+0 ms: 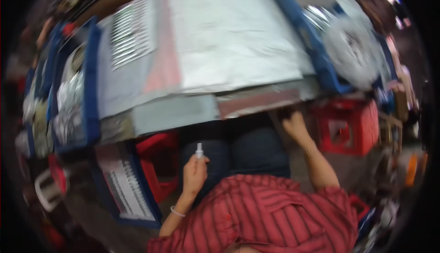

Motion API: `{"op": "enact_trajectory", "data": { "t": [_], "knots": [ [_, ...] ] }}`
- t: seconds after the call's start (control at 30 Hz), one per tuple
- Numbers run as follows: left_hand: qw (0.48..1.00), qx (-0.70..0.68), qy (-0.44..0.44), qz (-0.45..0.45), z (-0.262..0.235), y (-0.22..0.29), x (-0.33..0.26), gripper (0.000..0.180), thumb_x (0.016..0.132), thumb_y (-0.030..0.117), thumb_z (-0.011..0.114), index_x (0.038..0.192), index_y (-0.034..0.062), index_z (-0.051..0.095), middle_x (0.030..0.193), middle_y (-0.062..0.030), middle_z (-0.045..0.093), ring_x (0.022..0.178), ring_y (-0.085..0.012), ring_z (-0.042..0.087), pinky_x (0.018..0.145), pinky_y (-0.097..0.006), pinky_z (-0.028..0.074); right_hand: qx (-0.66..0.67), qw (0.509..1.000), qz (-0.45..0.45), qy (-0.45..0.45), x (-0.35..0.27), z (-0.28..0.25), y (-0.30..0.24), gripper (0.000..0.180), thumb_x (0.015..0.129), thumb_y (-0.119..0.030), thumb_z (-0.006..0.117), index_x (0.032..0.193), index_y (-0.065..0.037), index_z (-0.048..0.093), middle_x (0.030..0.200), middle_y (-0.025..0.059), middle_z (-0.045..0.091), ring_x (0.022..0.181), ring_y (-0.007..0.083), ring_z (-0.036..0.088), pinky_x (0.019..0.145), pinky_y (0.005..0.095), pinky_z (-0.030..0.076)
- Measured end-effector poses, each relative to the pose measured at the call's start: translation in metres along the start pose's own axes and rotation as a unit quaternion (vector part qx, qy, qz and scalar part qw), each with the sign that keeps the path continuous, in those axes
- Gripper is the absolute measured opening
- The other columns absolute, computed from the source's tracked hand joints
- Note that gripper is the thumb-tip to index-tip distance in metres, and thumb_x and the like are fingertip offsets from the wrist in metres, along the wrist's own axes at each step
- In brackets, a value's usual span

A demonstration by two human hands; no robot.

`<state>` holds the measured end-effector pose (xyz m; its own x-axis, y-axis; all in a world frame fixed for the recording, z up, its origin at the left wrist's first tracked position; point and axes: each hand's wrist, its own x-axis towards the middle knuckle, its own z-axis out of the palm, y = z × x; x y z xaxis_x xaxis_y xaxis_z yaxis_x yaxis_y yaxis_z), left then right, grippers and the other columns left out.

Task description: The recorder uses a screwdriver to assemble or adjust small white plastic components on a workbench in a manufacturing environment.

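Note:
My left hand (pixel 195 172) is closed round a small white bottle with a narrow nozzle (pixel 199 151), held upright above my lap. Most of the bottle is hidden by the fingers. My right hand (pixel 295 125) reaches down beside my right thigh, just under the table's front edge; its fingertips fade into shadow, and whether they grip anything does not show. In front of me, a white sheet (pixel 233 37) covers much of the table. To its left lies a row of slim, shiny silver pieces (pixel 130 30).
Blue bins (pixel 94 78) holding plastic-wrapped things flank the sheet. A clear plastic bag (pixel 350 51) bulges from the right-hand bin. A red stool (pixel 364 127) stands at right under the table. Low at left, a blue crate (pixel 149 198) holds rows of slim pale pieces.

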<state>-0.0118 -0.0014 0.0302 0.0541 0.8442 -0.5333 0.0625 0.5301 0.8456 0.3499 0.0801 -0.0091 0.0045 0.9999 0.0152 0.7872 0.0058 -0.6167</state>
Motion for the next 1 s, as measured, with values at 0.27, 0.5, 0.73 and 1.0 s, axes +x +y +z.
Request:
{"op": "enact_trajectory", "data": {
  "t": [0.27,0.5,0.73,1.0],
  "knots": [
    [0.995,-0.048,-0.082,0.011,-0.001,0.000,0.005,0.020,0.100,0.022,0.045,0.093,0.0057,0.054,0.060,0.0058,0.041,0.049,-0.0027,0.038,0.043,-0.020,0.031,0.058,0.977,-0.159,-0.128,0.018,-0.101,-0.197,0.009,0.075,-0.002,0.067,0.082,-0.003,0.063,0.069,0.0101,0.060,0.058,0.0243,0.061,0.053,0.0297,0.046],
    [0.998,-0.058,-0.020,0.027,-0.018,-0.014,0.000,0.023,0.099,0.025,0.047,0.093,0.0050,0.058,0.059,0.0040,0.047,0.049,-0.0039,0.045,0.044,-0.022,0.035,0.125,0.932,-0.315,-0.127,0.164,-0.040,-0.352,0.006,0.078,-0.002,0.066,0.082,0.000,0.062,0.064,-0.0006,0.050,0.059,0.0039,0.041,0.052,0.0214,0.030],
    [0.987,-0.011,0.021,0.159,-0.019,-0.037,0.007,0.017,0.096,0.017,0.052,0.095,0.0007,0.058,0.079,-0.0144,0.065,0.071,-0.0244,0.067,0.061,-0.034,0.049,-0.023,0.835,-0.540,-0.105,0.324,0.124,-0.530,0.015,0.076,-0.009,0.062,0.089,-0.001,0.063,0.077,0.0188,0.064,0.072,0.0336,0.062,0.070,0.0387,0.049],
    [0.993,-0.037,0.029,0.108,-0.034,-0.038,0.010,0.020,0.096,0.021,0.052,0.096,0.0013,0.055,0.082,-0.0156,0.066,0.077,-0.0311,0.068,0.064,-0.037,0.051,-0.242,0.851,-0.442,-0.148,0.389,0.247,-0.584,0.025,0.073,-0.003,0.058,0.095,-0.003,0.070,0.095,0.0221,0.068,0.094,0.0362,0.066,0.082,0.0430,0.053]
  ]
}}
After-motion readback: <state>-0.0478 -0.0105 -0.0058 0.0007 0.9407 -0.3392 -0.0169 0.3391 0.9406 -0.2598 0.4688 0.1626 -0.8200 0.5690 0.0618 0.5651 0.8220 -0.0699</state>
